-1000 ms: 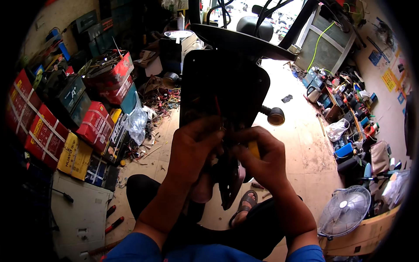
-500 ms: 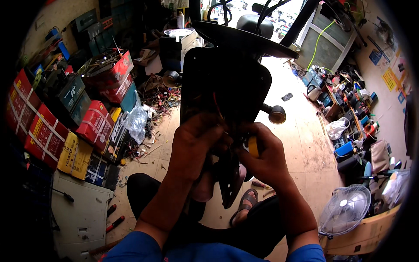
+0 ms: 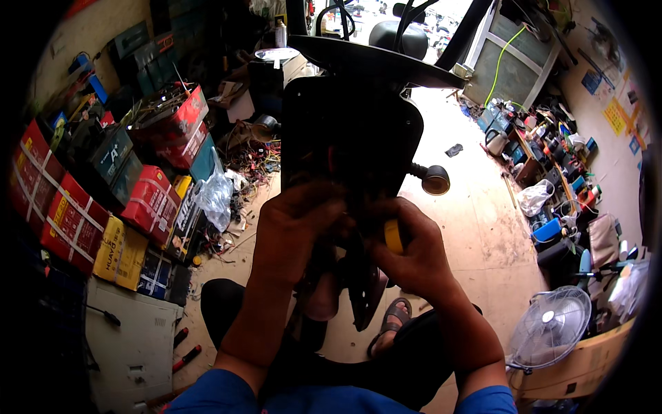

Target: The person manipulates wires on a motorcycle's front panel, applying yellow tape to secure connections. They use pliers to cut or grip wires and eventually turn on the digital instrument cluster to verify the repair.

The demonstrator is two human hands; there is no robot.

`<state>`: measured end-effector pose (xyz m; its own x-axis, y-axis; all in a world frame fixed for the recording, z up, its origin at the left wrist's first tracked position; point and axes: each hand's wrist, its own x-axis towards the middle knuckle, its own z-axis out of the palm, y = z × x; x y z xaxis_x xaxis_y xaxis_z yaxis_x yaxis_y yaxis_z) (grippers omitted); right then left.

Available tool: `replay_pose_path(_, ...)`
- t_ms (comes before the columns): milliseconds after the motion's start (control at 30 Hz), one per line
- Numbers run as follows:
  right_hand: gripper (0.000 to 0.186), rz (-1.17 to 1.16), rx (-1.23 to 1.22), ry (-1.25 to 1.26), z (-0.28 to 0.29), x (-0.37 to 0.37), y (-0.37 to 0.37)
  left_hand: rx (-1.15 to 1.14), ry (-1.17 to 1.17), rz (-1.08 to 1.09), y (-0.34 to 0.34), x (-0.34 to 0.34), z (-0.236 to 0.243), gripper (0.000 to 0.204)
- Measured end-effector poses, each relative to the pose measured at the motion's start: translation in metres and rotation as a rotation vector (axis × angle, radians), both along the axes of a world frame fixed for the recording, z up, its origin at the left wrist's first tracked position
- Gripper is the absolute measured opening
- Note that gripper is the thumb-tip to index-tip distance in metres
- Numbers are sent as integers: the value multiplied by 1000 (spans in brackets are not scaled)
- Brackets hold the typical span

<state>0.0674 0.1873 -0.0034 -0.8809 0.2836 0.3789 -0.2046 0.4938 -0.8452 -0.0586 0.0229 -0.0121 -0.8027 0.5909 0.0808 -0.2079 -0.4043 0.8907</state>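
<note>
Fingers, left hand (image 3: 296, 219): bent, tips turned inward toward the right hand; blurred and in deep shadow, so whether they gripped anything could not be told.

Fingers, right hand (image 3: 422, 250): curled around a yellow roll (image 3: 394, 237), which was held between the bent fingers and the thumb; the tips pointed toward the left hand, near it.

Red wire (image 3: 331, 159): one short length, just above the left fingertips, against the black panel.

Black panel (image 3: 352, 127): broad, rounded corners, upright behind and above both hands; surface mostly lost in shadow.

Dark bracket (image 3: 363, 301): narrow, pierced with small holes, hanging below the hands.

Round lamp (image 3: 435, 181): on a short black stalk, at the panel's right edge.

Sandal (image 3: 393, 319): dark, strapped, worn on a foot on the floor below the right hand.

Left side: a clear plastic bag (image 3: 215, 201); a tangle of coloured wires (image 3: 265, 157) beyond it; a red carton (image 3: 148, 200) and a yellow carton (image 3: 118, 254), stacked among others; a pale metal cabinet (image 3: 131, 331) nearer the person.

Right side: a grey fan (image 3: 549, 317), round-caged; a white plastic bag (image 3: 536, 198); a bright green cable (image 3: 501, 62), hanging across a framed door.
</note>
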Motion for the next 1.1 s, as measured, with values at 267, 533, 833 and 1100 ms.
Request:
replay_pose_path(267, 38, -13, -115, 2, 11, -3, -1, 183, -78, -151, -6, -16, -18, 26)
replay_pose_path(533, 52, 59, -180, 59, 10, 3, 0, 205, -140, -246, -4, -18, -22, 27)
replay_pose_path(833, 56, 56, -131, -7, 16, 5, 4, 220, -195, -237, -4, -17, -20, 26)
replay_pose_path(1100, 65, 37, -194, 83, 19, 3, -4, 281, -276, -237, -4, -19, -21, 23)
